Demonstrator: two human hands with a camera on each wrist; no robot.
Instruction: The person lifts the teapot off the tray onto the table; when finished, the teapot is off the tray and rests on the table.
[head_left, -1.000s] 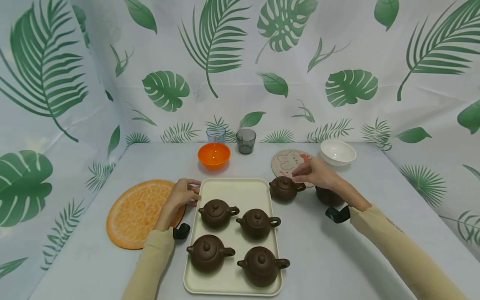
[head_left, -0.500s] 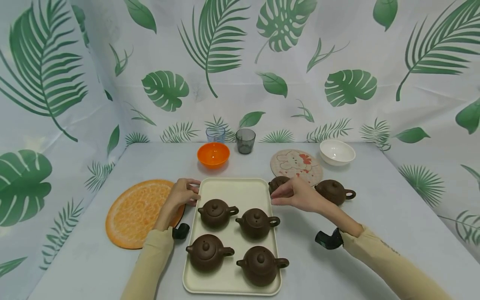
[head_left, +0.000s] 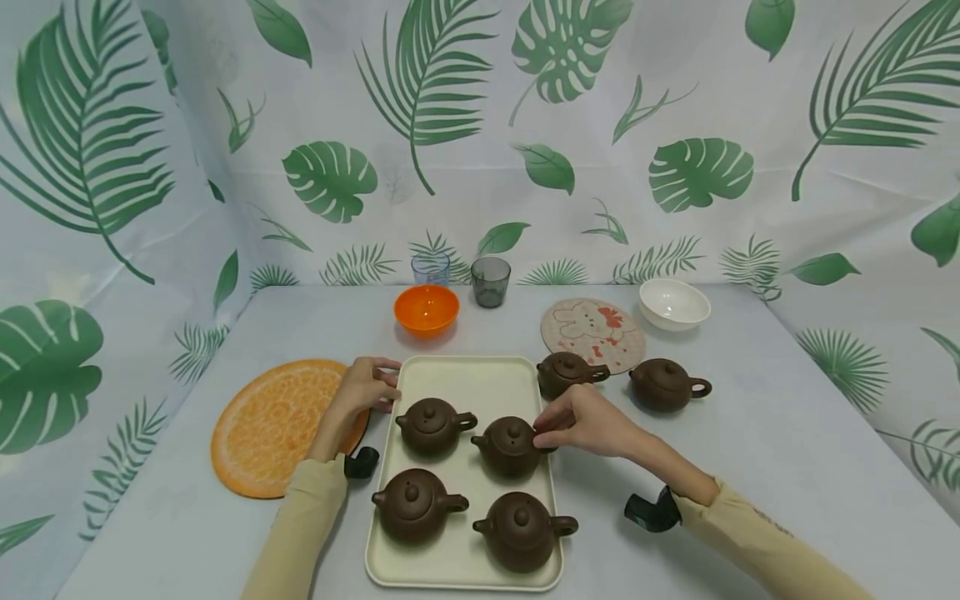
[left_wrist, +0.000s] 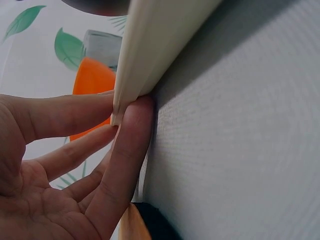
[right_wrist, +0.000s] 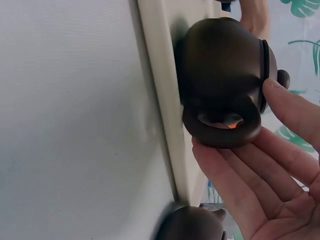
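My left hand (head_left: 367,385) pinches the left rim of a cream tray (head_left: 468,375). In the left wrist view, fingertips (left_wrist: 137,112) lie on both sides of that rim. Several dark brown teapots with lids and loop handles sit on the tray. My right hand (head_left: 588,423) is at the handle of the tray's far-right teapot (head_left: 508,450). Seen from the right wrist, the thumb (right_wrist: 280,95) lies by the lid's edge and the other fingers extend behind the handle (right_wrist: 225,137), fairly straight. Whether they press on it I cannot tell.
Off the tray, two more brown teapots stand on the right: one by the tray's corner (head_left: 566,377), one farther right (head_left: 666,385). Behind are a rabbit mat (head_left: 585,321), white bowl (head_left: 673,304), orange bowl (head_left: 426,310) and grey glass (head_left: 491,283). An orange-slice mat (head_left: 270,433) lies left.
My right hand has left the teapot by the tray's corner and come nearer and leftward to the tray's far-right teapot. My left hand stays on the rim.
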